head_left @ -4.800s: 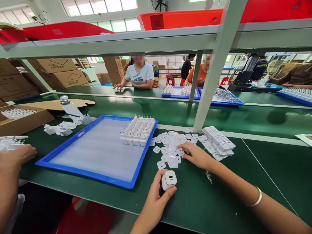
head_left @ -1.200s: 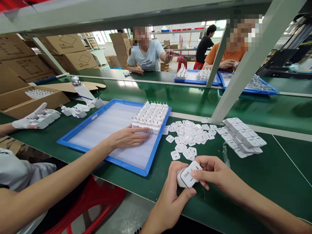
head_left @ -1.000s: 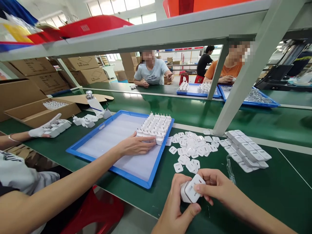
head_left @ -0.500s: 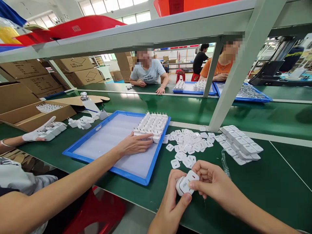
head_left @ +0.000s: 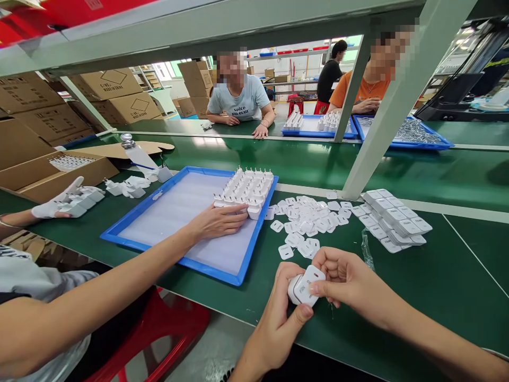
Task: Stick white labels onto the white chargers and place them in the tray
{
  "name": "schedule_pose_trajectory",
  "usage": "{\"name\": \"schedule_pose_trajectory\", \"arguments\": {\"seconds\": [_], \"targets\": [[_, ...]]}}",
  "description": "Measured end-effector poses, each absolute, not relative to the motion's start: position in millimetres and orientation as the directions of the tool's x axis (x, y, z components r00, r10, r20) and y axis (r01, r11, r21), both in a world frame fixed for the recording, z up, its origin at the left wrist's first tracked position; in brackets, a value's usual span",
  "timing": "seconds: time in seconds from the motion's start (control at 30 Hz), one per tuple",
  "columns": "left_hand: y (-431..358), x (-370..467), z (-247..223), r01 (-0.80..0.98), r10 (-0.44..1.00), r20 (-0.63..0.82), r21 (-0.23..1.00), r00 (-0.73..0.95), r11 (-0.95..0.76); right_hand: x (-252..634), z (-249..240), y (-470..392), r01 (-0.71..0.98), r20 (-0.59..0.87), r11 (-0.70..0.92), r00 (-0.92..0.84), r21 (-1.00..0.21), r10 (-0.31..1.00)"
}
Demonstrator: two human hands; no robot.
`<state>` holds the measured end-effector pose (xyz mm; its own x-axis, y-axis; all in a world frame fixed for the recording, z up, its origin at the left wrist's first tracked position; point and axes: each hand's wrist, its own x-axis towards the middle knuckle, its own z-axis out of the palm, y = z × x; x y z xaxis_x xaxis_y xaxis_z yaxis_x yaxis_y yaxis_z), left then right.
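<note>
Near the table's front edge, my left hand [head_left: 278,315] is wrapped round a white plug housing [head_left: 294,289]. My right hand [head_left: 344,278] pinches a white square plate [head_left: 309,284] with a small slot, which lies against the housing's face at a slight tilt. Dark print shows on the plate. Just beyond my hands, a loose heap of similar white plates [head_left: 306,217] is spread on the green table [head_left: 417,297]. Stacked white blocks of plates [head_left: 397,215] lie to the right, with a strip of clear film [head_left: 367,249] beside them.
A co-worker's arm [head_left: 131,276] reaches from the left to plugs [head_left: 250,188] in a blue-rimmed tray [head_left: 246,265]; their gloved hand [head_left: 59,204] holds more plugs. A slanted metal post [head_left: 382,122] stands ahead. Other people sit across the table.
The whole view has shifted, so the table appears slightly higher in the picture. My hands keep the same grip on the housing and plate.
</note>
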<state>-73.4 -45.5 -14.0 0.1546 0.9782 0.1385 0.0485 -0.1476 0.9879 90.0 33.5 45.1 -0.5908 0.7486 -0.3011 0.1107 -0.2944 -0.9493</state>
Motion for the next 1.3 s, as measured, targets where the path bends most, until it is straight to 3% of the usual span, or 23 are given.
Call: {"name": "schedule_pose_trajectory", "arguments": {"seconds": [0.53,1.3], "targets": [[-43.9,-73.9,-8.9,0.087,0.959,0.164,0.978,0.233,-0.188,96.1,47.0,41.4,0.153,-0.37,-0.363,-0.654,-0.919,0.66],[-41.5,-72.5,-7.2,0.117,0.961,0.109,0.983,0.254,-0.142,96.5,49.8,38.0,0.228,-0.34,-0.252,-0.599,-0.94,0.725]]}}
